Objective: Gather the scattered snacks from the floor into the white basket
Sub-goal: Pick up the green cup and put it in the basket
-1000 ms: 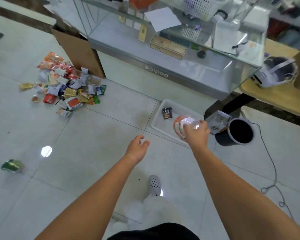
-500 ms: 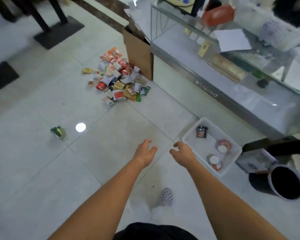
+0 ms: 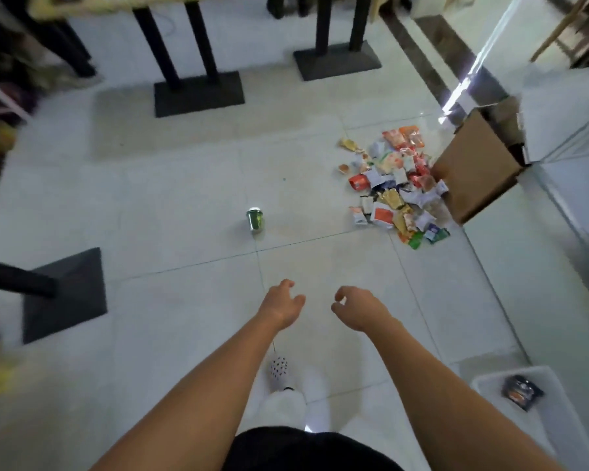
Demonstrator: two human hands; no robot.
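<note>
1. Plainly, both hands were empty: the left hand and the right hand hung forward with fingers loosely curled, gripping nothing.
2. The snack pile lay on the floor just beside the cardboard box; a lone green cup lay well apart from the box, beyond the pile.
3. The white basket sat well apart from the box, on the person's right, with one dark packet visible inside.
4. The step in hand looked like an approach for a pickup. The next move probably called for stepping closer, bending down, and closing a hand on the cup or some packets.
</note>
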